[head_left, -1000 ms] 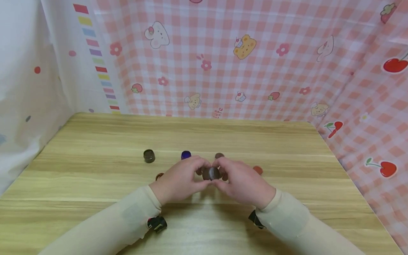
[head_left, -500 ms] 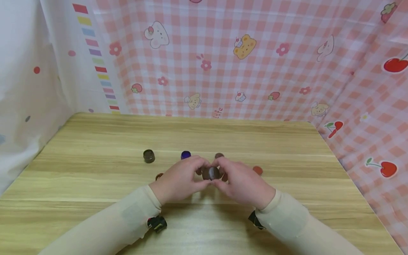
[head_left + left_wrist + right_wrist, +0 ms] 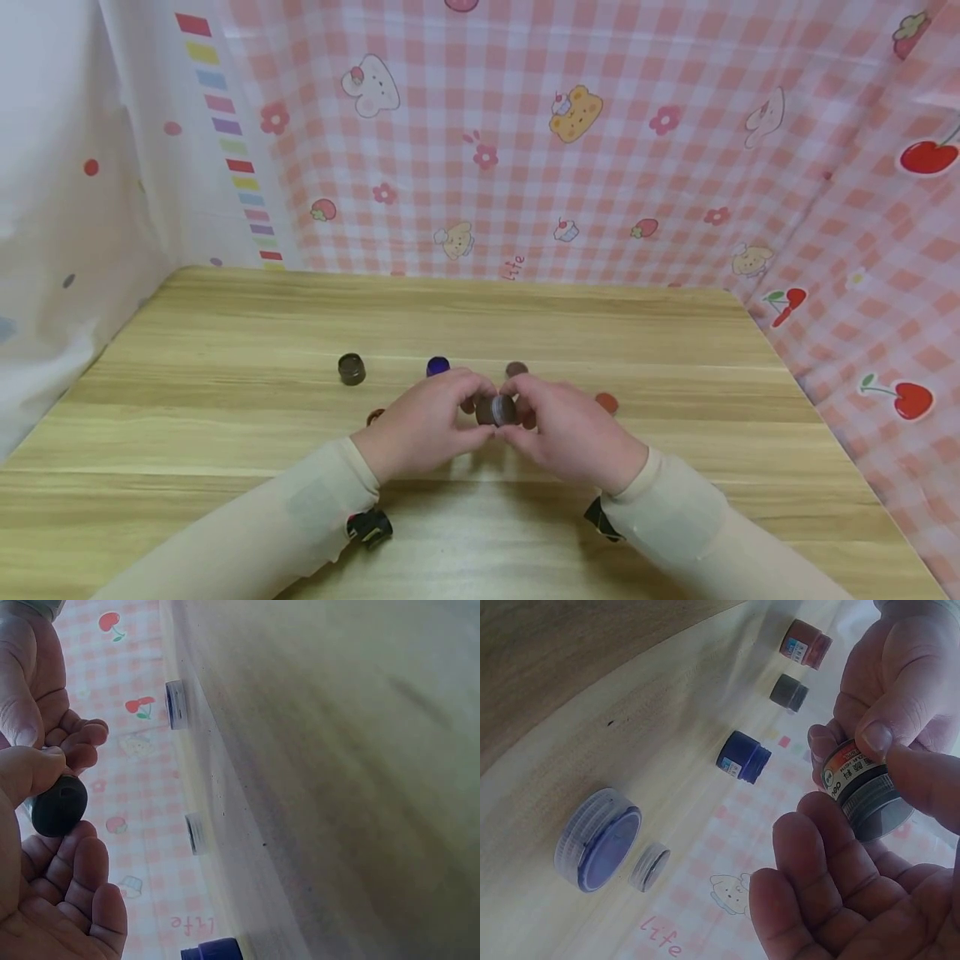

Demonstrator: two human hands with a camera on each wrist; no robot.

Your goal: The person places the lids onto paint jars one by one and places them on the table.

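Note:
Both hands meet at a small paint jar (image 3: 489, 410) with dark contents, held sideways over the table. My left hand (image 3: 423, 421) grips the labelled body (image 3: 846, 771) between thumb and fingers. With thumb and fingertips, my right hand (image 3: 573, 429) pinches the clear ridged lid (image 3: 877, 808) on its other end. In the left wrist view the jar's dark round base (image 3: 60, 806) shows between the left thumb and fingers. Behind the left hand stand a blue paint jar (image 3: 438, 365) and, partly hidden, an orange-red jar (image 3: 806, 645).
Farther left on the wooden table (image 3: 225, 358) stands an uncapped dark paint jar (image 3: 351, 369). A brownish lid (image 3: 517, 367) and an orange-red lid (image 3: 607, 404) lie behind and beside the right hand. A pink checked cloth (image 3: 480, 192) hangs along the table's back edge.

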